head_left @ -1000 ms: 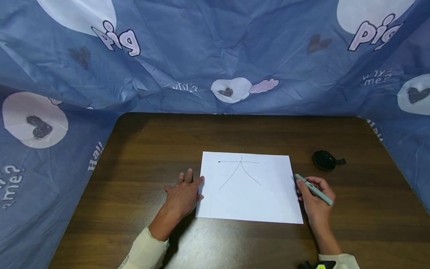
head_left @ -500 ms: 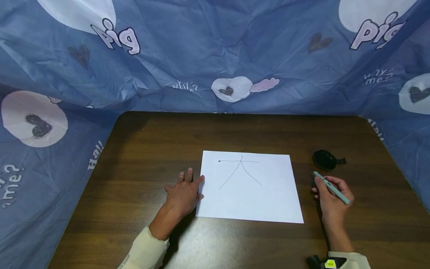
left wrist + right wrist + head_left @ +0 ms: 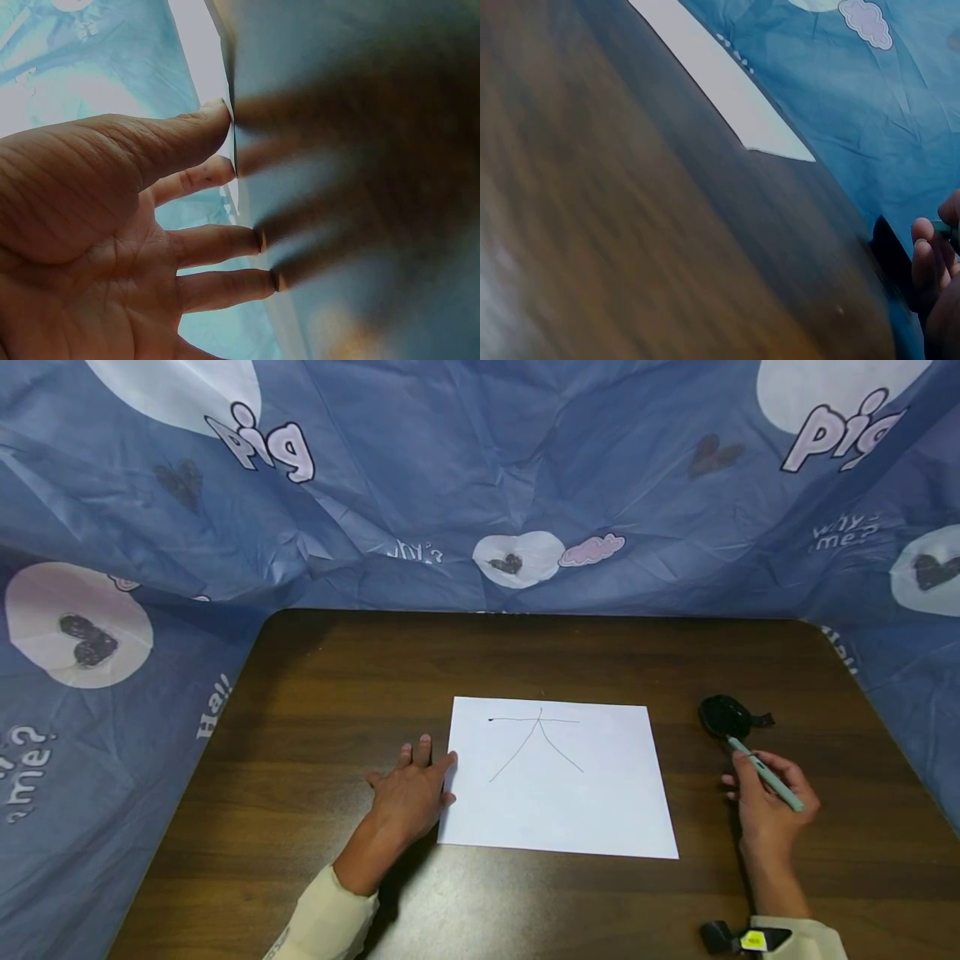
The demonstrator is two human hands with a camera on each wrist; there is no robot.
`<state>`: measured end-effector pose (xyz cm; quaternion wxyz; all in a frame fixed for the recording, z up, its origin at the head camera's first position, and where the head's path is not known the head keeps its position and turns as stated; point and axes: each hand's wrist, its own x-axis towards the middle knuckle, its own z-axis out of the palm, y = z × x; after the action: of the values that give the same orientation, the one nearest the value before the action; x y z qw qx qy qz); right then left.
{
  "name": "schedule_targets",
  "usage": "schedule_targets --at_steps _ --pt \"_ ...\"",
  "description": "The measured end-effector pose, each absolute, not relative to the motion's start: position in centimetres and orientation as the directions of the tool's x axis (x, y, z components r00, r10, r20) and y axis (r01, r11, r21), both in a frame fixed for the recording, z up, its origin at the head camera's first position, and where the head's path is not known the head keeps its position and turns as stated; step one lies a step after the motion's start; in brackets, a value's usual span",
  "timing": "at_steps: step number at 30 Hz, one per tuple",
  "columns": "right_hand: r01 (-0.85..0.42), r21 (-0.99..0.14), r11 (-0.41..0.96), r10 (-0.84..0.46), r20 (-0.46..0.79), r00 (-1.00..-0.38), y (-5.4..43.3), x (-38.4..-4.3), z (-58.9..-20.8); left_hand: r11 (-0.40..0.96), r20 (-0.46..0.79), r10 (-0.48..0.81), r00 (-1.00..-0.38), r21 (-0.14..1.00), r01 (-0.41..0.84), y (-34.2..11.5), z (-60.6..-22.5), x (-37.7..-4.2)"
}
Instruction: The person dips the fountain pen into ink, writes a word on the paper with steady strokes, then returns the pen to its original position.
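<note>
A white sheet of paper [image 3: 562, 814] lies on the table, bearing thin dark lines: one horizontal stroke crossed by two legs spreading downward. My left hand [image 3: 408, 797] rests at its left edge with fingers spread. The left wrist view shows that hand's thumb [image 3: 187, 135] and fingertips against the table and the sheet's edge. To the right of the paper, my right hand [image 3: 772, 810] pinches a pale green pen [image 3: 780, 787] between thumb and fingers. The pen's front end meets the near side of a round black object [image 3: 724, 717] with a short tab.
The brown wooden table [image 3: 360, 668] has rounded far corners. Behind and beside it hangs a blue printed cloth [image 3: 420, 460]. A black wrist device [image 3: 757, 939] with a yellow label sits at the right sleeve [image 3: 806, 941].
My right hand has moved right, away from the paper's right edge, carrying the pen up to the round black object. The left hand and the paper have stayed in place.
</note>
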<state>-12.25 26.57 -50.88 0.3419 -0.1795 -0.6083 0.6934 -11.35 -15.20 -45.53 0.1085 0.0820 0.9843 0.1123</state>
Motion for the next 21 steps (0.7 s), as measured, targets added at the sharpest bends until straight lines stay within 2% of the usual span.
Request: schedule_targets --at_steps 14,21 --pt "-0.195 -0.976 -0.095 0.724 0.067 -0.687 28.5 -13.6 -49.6 0.96 -0.193 0.186 -0.963 0.244 0.136 -15.3 -45.8 -11.4" --pt "-0.154 -0.984 -0.09 0.781 0.026 -0.624 29.3 -14.3 -48.8 0.958 -0.201 0.182 -0.963 0.257 0.127 -15.4 -45.9 -11.5"
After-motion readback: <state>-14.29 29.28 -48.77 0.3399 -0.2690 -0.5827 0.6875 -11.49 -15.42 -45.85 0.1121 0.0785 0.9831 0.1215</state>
